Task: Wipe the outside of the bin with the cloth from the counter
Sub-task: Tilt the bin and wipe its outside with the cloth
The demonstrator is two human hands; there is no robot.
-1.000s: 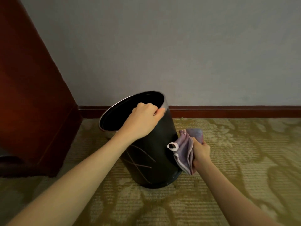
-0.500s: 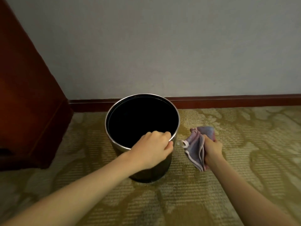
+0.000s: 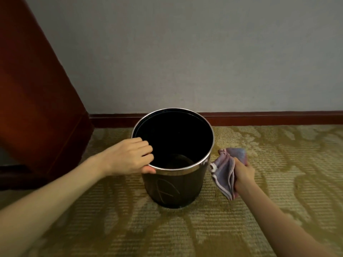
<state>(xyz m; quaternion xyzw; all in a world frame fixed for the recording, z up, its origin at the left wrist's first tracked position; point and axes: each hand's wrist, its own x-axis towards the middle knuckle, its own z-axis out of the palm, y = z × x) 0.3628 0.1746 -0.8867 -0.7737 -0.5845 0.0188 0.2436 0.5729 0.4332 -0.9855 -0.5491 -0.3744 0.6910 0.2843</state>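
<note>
Grips the upright bin [image 3: 172, 184] at frame centre by its left rim, left hand [image 3: 130, 156] fingers hooked inside, and clutches the folded cloth [image 3: 223, 173] in the right hand [image 3: 242, 175] just beside its right wall, so likely needs only a short leftward press.

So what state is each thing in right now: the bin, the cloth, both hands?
bin: upright on the carpet, top open.
cloth: bunched up, held close beside the bin's right side.
left hand: grips the bin's rim.
right hand: grips the cloth.
</note>
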